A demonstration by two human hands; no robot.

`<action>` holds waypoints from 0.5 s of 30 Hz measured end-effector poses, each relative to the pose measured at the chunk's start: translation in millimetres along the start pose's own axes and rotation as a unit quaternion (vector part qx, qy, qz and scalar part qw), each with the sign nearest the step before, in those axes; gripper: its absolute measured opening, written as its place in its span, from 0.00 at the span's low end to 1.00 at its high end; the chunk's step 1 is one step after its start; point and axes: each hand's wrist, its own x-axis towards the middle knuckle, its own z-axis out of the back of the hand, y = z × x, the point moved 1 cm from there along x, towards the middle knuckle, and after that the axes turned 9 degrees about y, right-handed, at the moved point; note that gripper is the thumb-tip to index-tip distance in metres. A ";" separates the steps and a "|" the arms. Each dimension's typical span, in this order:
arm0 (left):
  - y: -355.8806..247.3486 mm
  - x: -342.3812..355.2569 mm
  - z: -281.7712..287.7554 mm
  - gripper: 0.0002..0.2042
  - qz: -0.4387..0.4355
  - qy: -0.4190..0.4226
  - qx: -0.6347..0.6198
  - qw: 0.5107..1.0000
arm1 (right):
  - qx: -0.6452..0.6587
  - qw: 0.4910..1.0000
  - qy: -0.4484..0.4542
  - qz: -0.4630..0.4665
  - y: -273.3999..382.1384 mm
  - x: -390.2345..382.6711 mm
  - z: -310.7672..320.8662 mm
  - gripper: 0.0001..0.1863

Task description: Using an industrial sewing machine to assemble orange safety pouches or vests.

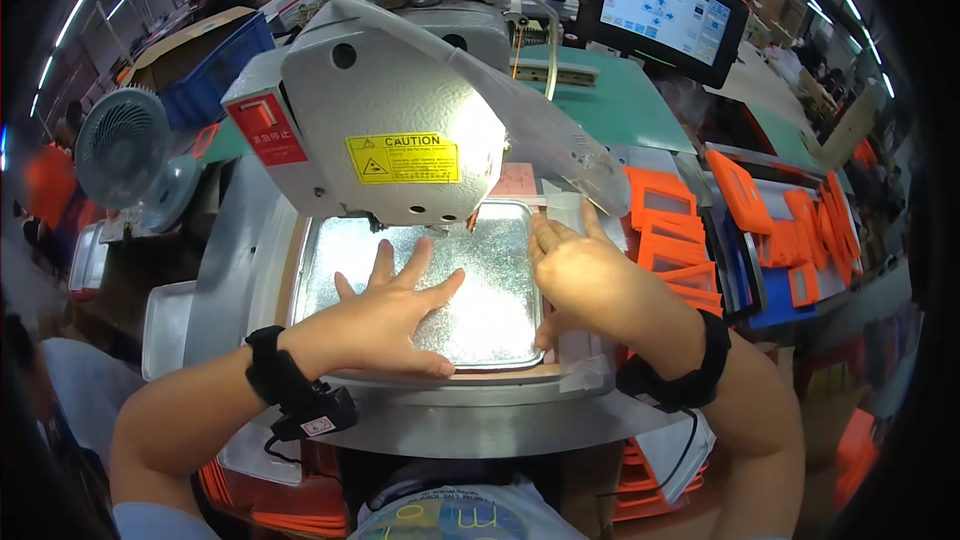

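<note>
A shiny silver rectangular panel (492, 315) with rounded corners lies flat on the machine's bed, under the grey sewing-machine-like head (400, 80). My left hand (385, 318) rests on its left half, palm down with the fingers spread. Along the panel's right edge lies my right hand (585, 275), fingers stretched forward and the thumb near the lower right corner. Neither hand is wrapped round anything. The machine head hides part of the panel's far edge, and the needle area shows only partly.
Orange rectangular frames (670, 230) are piled right of the bed, with more orange frames (800, 230) farther right. A monitor (660, 15) stands at the back right. To the left are a fan (125, 145), a blue bin (215, 70) and a pale tray (168, 325).
</note>
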 end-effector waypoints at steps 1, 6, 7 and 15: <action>-1.8 -0.4 -0.3 0.52 0.005 -0.003 -0.006 1.000 | -0.025 1.000 0.016 -0.007 1.9 -1.5 3.3 0.52; -5.8 -2.5 -4.2 0.52 0.016 -0.005 -0.019 1.000 | -0.060 0.998 0.002 -0.002 2.5 -1.5 -6.8 0.59; -7.5 -2.9 -4.7 0.52 0.018 0.001 -0.014 1.000 | -0.066 0.998 0.003 -0.007 4.5 -2.5 -7.3 0.59; -5.8 -7.2 -0.6 0.52 0.030 0.005 0.000 1.000 | -0.001 1.000 -0.022 -0.007 0.8 -4.3 -4.8 0.59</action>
